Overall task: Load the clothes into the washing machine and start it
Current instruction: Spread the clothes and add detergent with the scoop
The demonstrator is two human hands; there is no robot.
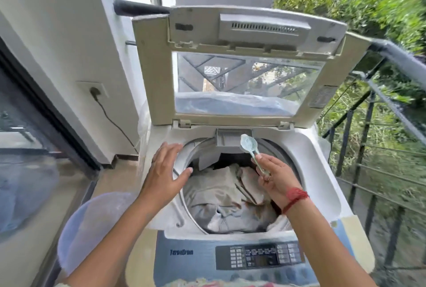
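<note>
Right hand (274, 176) pinches a scoop (249, 145) above the clothes (219, 194) piled in the washer (319, 162); left hand (164, 169) spreads flat at the rim (we can't make out the scoop's contents).

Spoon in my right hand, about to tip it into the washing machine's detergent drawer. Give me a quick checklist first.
1. Lid raised, clear of the drum: ok.
2. Clothes inside the drum: ok.
3. Detergent drawer open at the drum's back edge: ok.
4. Spoon pinched in right hand, bowl at the drawer: ok.
5. Powder in the spoon: cannot tell.
6. Left hand open at the drum's rim, clear of the drawer: ok.
</note>
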